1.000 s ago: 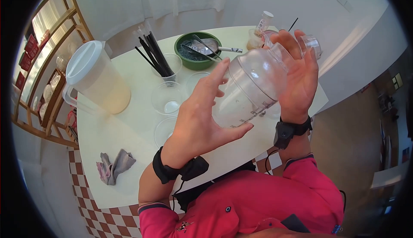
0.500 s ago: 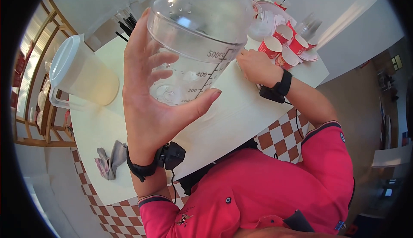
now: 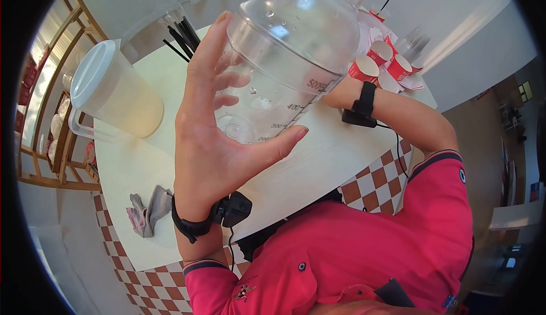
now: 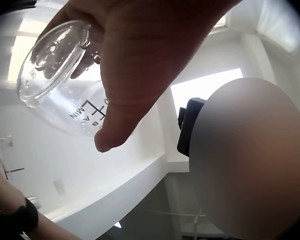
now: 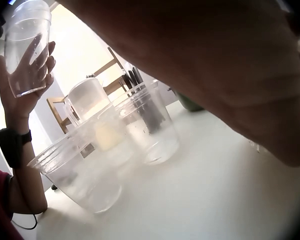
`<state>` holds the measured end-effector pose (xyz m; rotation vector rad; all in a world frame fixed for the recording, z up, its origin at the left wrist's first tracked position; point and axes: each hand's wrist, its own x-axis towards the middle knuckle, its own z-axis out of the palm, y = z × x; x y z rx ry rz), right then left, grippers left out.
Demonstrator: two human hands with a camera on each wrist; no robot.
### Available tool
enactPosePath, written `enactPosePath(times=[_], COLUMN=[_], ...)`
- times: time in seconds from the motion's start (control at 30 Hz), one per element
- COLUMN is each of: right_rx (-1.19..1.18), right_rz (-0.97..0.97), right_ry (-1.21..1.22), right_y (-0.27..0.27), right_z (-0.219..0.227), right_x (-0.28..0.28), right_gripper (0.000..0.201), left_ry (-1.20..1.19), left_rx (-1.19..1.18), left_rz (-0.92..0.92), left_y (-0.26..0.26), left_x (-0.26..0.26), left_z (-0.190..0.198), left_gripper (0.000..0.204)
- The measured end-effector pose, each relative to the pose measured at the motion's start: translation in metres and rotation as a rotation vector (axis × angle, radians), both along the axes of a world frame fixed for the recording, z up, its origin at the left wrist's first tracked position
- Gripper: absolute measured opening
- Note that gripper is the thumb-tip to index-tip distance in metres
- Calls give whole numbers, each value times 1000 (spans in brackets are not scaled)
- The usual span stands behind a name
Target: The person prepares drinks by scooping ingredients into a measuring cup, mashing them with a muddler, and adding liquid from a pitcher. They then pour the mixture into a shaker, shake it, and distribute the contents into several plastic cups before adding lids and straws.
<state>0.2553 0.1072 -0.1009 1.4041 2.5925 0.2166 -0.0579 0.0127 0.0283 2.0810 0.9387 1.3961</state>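
A clear shaker [image 3: 296,42] with black measuring marks and water droplets is held up tilted in my left hand [image 3: 202,138]. The fingers wrap the far side of its body and the thumb lies along the near side. In the left wrist view the shaker [image 4: 60,85] shows its round base beside the left hand [image 4: 140,65]. My right hand [image 3: 339,94] is low over the table behind the shaker, which hides its fingers in the head view. Only the blurred underside of the right hand [image 5: 230,70] shows in the right wrist view. I cannot tell what it holds.
A lidded pitcher [image 3: 122,96] of pale liquid stands at the left, and a grey cloth [image 3: 149,211] lies near the front. Black straws [image 3: 183,36] stand at the back. Red paper cups [image 3: 364,69] sit at the far right. Clear plastic cups [image 5: 85,175] stand on the table.
My right hand, which held the shaker's clear cap up near its neck, has dropped to table level behind the shaker. My left hand has raised the shaker and shifted leftward.
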Motion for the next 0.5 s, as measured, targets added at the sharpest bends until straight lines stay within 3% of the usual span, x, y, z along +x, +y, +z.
enactPosePath(times=[0.13, 0.27, 0.33, 0.43, 0.5], right_rx=[34, -10, -116, -299, -258], right_rz=[-6, -171, -287, -419, -32], right_ry=[83, 29, 297, 1237, 1581], right_y=[-6, -47, -61, -95, -100], right_z=[12, 99, 133, 163, 153], right_x=[-2, -29, -29, -34, -49], right_gripper=[19, 34, 52, 75, 91], left_ry=[-33, -54, -57, -50, -58], left_rx=[-40, -26, -38, 62, 58], left_rz=[-14, -4, 11, 33, 26], left_y=[0, 4, 2, 5, 5], left_x=[-3, -5, -4, 2, 8], left_z=[1, 1, 1, -3, -6], left_gripper=[117, 116, 114, 114, 113])
